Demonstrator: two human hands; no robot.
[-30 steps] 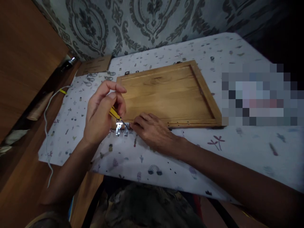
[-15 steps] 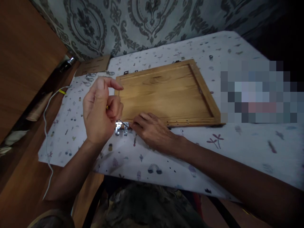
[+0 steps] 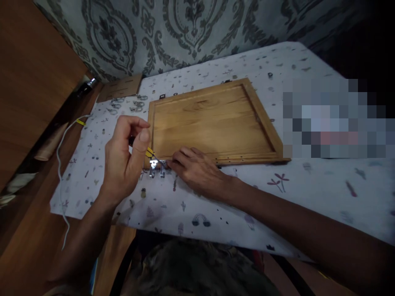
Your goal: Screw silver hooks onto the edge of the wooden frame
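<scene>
A wooden board with a raised rim lies flat on a table under a patterned white cloth. A shiny metal hook bracket sits at the board's near left corner. My left hand is closed around a small screwdriver with a yellow and black handle, whose tip rests on the bracket. My right hand lies on the cloth beside the bracket, its fingertips pressed against the bracket's right end.
More metal hooks lie on the cloth beyond the board's far left corner, next to a brown cardboard piece. A white cable runs along the table's left edge. A wooden panel stands at left; patterned wallpaper is behind.
My left hand has dropped and turned around the screwdriver, fingers curling in from the raised pose of a second ago. My right hand has stayed at the bracket.
</scene>
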